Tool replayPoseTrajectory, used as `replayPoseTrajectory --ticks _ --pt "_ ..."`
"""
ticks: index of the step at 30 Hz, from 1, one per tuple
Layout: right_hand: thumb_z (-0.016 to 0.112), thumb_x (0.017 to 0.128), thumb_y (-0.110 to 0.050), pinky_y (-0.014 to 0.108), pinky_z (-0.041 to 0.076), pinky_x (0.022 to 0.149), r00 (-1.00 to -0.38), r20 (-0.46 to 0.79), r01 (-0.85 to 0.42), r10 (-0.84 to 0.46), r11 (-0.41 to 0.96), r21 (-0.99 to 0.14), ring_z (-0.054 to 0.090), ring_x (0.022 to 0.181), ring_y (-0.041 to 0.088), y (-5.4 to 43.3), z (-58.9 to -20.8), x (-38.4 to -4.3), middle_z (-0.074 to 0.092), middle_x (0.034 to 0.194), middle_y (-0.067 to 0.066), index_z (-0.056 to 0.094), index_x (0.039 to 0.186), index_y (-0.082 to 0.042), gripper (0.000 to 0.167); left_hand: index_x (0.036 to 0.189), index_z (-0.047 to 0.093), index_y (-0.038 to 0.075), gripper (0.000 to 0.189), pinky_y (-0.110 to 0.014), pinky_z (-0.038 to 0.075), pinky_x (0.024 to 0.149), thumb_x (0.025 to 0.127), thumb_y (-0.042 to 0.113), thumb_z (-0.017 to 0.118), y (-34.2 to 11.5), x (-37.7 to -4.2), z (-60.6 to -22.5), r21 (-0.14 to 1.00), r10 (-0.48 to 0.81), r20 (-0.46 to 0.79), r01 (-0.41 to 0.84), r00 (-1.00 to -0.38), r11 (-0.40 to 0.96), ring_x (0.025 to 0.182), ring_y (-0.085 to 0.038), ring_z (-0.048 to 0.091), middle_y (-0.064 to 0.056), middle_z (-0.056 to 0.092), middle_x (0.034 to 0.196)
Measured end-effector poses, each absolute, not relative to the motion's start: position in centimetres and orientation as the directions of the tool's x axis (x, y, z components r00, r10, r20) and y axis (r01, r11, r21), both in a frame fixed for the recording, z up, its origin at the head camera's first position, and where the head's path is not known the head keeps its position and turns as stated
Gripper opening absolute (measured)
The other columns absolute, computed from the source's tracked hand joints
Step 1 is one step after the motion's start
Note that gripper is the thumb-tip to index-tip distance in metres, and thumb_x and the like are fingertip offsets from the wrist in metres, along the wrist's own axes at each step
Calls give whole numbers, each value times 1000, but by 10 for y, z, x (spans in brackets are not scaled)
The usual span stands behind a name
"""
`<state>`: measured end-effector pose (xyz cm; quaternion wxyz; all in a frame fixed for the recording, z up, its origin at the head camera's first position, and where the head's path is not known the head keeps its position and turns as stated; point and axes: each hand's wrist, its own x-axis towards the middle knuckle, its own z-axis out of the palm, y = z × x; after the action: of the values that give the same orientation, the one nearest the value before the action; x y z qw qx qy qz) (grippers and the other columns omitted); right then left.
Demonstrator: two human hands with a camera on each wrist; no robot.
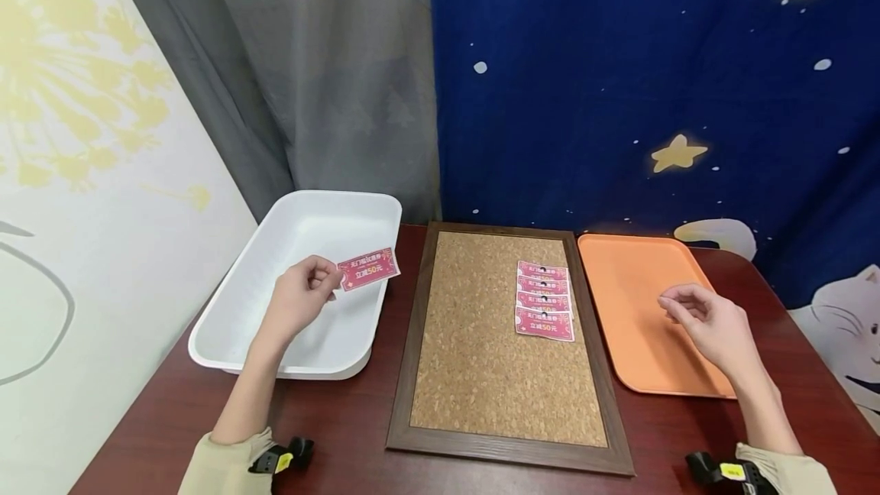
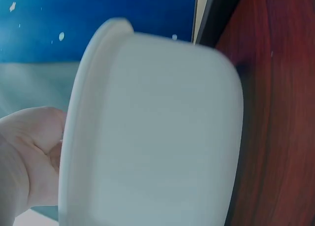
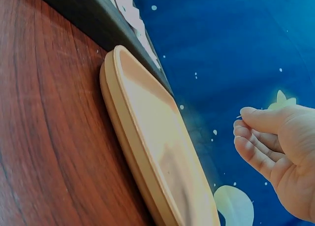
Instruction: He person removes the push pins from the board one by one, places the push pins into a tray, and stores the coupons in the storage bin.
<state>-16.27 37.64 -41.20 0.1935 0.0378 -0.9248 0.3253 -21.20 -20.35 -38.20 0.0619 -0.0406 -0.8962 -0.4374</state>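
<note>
My left hand [image 1: 305,285] pinches a red paper coupon [image 1: 369,269] by its left end, above the white tub [image 1: 234,319]. In the left wrist view the tub's wall hides my left fingertips and the coupon. Over the orange tray [image 1: 619,312], my right hand [image 1: 711,323] has thumb and forefinger pressed together. A thin point, looking like a pushpin's needle, sticks out from these fingertips [image 3: 246,113]; its head is hidden. Between the hands lies a framed cork board [image 1: 481,373]. Several matching coupons [image 1: 545,325] overlap in a column at its right side, each with a dark pin.
The dark red wooden table [image 1: 330,434] carries the tub, board and tray side by side. Grey and blue curtains [image 1: 550,136] hang behind it. A white wall [image 1: 103,250] stands at the left. The board's wooden frame [image 1: 509,449] is raised around the cork.
</note>
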Motion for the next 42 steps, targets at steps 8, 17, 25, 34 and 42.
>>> replayPoseTrajectory --ticks 8,17,25,34,42 --pt "69 97 -17 9 47 61 -947 311 -139 77 776 -616 69 67 4 387 -418 -162 73 88 18 69 102 1 18 107 61 -5 21 -21 50 63 102 15 59 -231 -216 -387 774 -37 102 56 -994 631 79 -29 67 -13 63 87" --pt "70 96 -15 4 40 66 -954 286 -95 93 810 -579 64 64 -6 398 -429 -164 74 80 11 70 99 2 17 109 61 -7 24 -21 48 62 102 16 58 -249 -221 -398 756 -76 50 -12 -996 654 76 -21 65 -11 64 86" --pt "70 96 -17 9 42 61 -960 260 -58 102 839 -541 60 65 -7 404 -436 -163 73 82 10 71 99 2 19 108 62 -6 24 -24 45 60 102 17 59 -260 -222 -405 742 -95 5 -60 -995 668 71 -15 60 -8 63 82" --pt "72 94 -16 9 40 62 -966 238 -37 101 856 -515 59 62 -6 409 -444 -161 72 78 7 70 94 1 17 107 62 -7 24 -26 43 60 100 17 60 -263 -221 -409 725 -116 -98 -151 -988 672 68 -12 57 -4 63 76" --pt "73 93 -16 9 39 63 -967 235 -34 98 865 -500 58 63 -7 413 -448 -163 72 79 6 71 93 -1 16 106 61 -8 26 -32 41 64 100 17 59 -265 -222 -412 704 -108 -172 -199 -979 682 68 -16 57 -7 62 76"
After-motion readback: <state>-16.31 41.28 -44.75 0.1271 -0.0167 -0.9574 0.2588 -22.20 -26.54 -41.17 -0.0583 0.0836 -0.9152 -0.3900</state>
